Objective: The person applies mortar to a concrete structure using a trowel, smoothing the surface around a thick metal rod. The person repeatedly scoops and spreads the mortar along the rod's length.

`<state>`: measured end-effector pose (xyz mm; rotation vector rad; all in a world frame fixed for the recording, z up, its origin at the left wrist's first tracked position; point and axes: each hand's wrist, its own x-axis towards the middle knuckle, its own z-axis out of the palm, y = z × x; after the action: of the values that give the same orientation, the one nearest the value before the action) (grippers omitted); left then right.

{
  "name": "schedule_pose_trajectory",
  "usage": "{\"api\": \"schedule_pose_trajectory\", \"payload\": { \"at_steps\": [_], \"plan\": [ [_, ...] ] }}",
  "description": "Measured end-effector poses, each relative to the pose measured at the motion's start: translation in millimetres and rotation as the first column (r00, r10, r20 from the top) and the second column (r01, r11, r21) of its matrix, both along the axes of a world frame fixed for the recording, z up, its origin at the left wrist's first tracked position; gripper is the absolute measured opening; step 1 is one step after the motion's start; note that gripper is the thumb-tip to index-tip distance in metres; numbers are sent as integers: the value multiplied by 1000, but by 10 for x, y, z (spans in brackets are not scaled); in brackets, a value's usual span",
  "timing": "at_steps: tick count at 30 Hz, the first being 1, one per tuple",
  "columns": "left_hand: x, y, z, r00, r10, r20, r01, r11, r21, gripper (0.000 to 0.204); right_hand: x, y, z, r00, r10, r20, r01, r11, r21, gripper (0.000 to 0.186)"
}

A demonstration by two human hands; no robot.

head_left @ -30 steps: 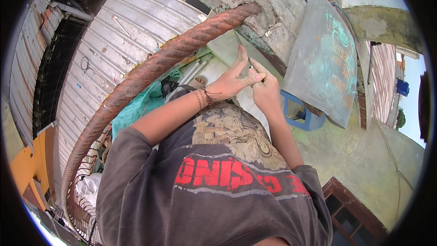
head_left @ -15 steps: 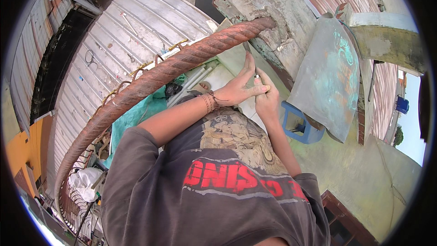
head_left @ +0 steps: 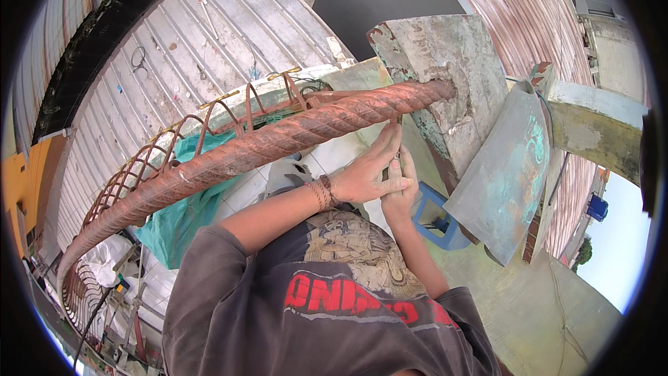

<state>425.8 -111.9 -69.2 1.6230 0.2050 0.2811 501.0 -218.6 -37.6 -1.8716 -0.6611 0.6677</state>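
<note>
Standing at the far left, an orange wall (head_left: 28,184) borders a pale, ribbed metal roof (head_left: 188,35) scattered with small bits of debris. Lower down lies a crumpled white bag (head_left: 104,261). A thick, rust-brown railing (head_left: 278,138), twisted like rope, sweeps from the lower left up toward the right, with thin curved metal bars along its far side. Beneath it hangs a turquoise sheet (head_left: 167,237). Near the middle, in front of the wearer's dark, printed shirt (head_left: 313,313), the left hand (head_left: 369,173) extends from a wrist with braided bracelets (head_left: 322,191). Its fingers are straight and close together, the tips just below the railing; whether they touch it, I cannot tell. The thumb reaches across to the right hand (head_left: 399,198). Those fingers are curled around a slim metal tool (head_left: 397,159), which sits between the two hands and is mostly hidden by them. Just beside the right forearm is a blue plastic stool (head_left: 456,238). Above it, the railing meets a worn concrete block (head_left: 445,45). Farther right hangs a grey sheet (head_left: 497,188) with turquoise stains.
</note>
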Motion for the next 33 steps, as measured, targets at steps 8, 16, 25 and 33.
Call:
{"api": "schedule_pose_trajectory", "payload": {
  "at_steps": [8, 16, 25, 33],
  "plan": [
    [16, -8, -53, 994, 110, 1, -108, 981, -159, 93, 48, 207, 72, 988, -27, -155, 6, 991, -131, 50],
    [15, 105, -35, 995, -99, -10, 82, 876, -475, 88, 27, 80, 85, 972, -115, -205, 62, 966, -251, 54],
    [73, 163, -155, 970, -245, 12, 213, 815, -539, 88, 45, 254, 79, 979, -108, -173, 71, 976, -207, 52],
    [-12, -295, -227, 990, -42, 131, 96, 891, -443, 88, -87, -294, -114, 983, -147, -113, 126, 976, -181, 50]
  ]
}}
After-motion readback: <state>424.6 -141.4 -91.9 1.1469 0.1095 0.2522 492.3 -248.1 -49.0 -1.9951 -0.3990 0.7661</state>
